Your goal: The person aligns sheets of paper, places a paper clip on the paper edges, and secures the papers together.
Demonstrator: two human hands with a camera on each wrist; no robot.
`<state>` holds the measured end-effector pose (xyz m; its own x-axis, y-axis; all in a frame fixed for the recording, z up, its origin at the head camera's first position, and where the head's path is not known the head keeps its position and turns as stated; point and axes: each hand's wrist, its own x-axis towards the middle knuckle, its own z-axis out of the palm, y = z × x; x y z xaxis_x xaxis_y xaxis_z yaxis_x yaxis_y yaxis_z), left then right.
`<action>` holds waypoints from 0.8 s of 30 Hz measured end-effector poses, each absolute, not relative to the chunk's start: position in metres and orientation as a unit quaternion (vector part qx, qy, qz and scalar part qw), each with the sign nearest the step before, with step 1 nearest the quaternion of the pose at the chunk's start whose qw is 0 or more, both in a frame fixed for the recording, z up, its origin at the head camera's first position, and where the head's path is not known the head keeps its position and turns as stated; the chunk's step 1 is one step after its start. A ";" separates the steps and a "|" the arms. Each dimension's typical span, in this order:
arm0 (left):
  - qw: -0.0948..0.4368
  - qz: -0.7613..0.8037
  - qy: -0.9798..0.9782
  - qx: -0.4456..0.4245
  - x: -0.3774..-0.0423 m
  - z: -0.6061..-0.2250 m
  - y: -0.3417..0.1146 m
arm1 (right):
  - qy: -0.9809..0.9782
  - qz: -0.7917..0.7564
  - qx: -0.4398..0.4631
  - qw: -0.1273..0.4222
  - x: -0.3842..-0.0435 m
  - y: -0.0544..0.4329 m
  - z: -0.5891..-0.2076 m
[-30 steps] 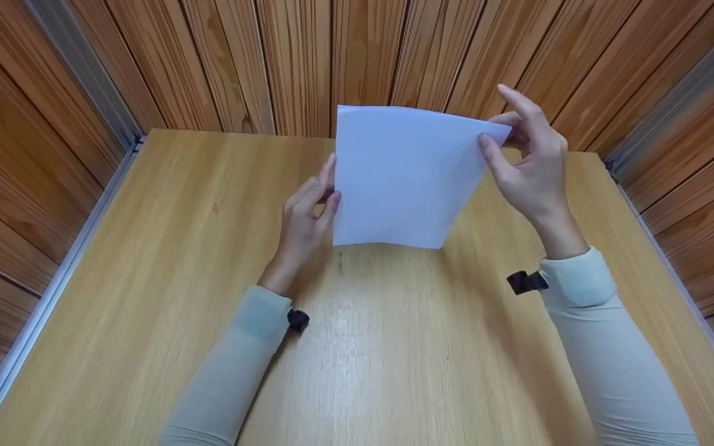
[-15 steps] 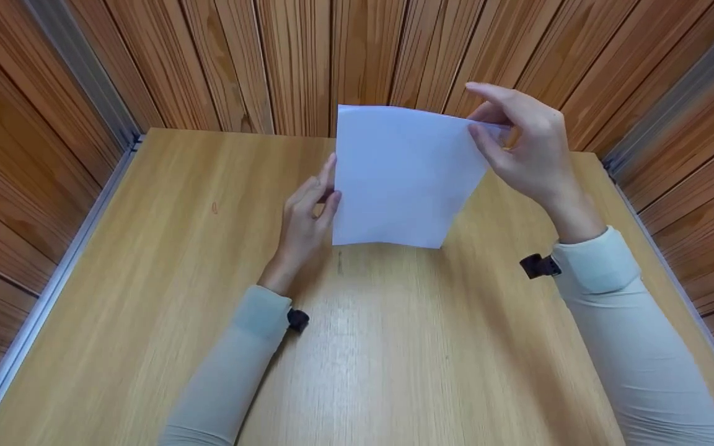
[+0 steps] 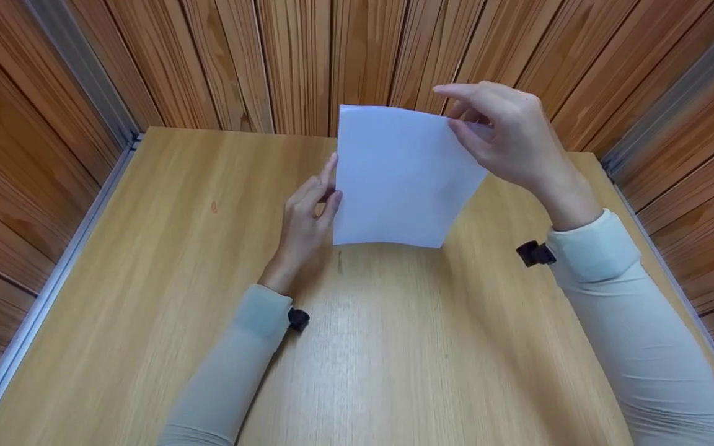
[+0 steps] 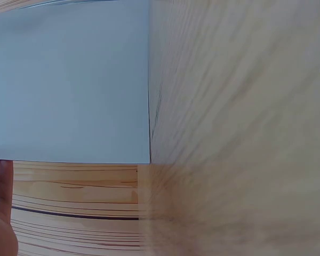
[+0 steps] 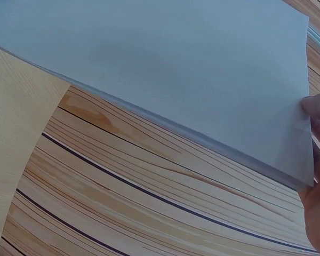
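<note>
White paper (image 3: 400, 179) stands upright over the middle of the table, its lower edge close to the wood. My left hand (image 3: 301, 220) pinches its left edge, thumb in front and fingers behind. Along the top edge, near the right corner, my right hand (image 3: 512, 136) holds the paper between thumb and fingers, with the index finger raised; that corner is hidden by the hand. In the right wrist view the paper (image 5: 192, 69) shows a doubled lower edge, like more than one layer. The left wrist view has the paper (image 4: 69, 85) nearly flat-faced, its edge next to the tabletop.
A light wooden table (image 3: 369, 359) spreads beneath both arms. Wood-plank walls (image 3: 363, 56) rise behind it and on both sides, with metal rails (image 3: 53, 288) along the side edges. A small reddish mark (image 3: 214, 207) lies on the table at left.
My right hand has slid left along the paper's top edge, from the corner inward, now covering the corner. The left hand and the paper have stayed nearly still.
</note>
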<state>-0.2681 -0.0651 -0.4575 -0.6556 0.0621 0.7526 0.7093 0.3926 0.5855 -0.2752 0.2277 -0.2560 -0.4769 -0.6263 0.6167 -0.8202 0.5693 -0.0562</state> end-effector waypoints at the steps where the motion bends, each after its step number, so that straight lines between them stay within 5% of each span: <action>1: 0.330 -0.490 -0.767 -0.251 -0.268 -0.457 -0.065 | -0.843 0.171 0.431 0.273 -0.275 0.227 -0.255; 24: 0.343 -0.492 -0.758 -0.257 -0.269 -0.458 -0.063 | -0.837 0.156 0.457 0.258 -0.280 0.194 -0.256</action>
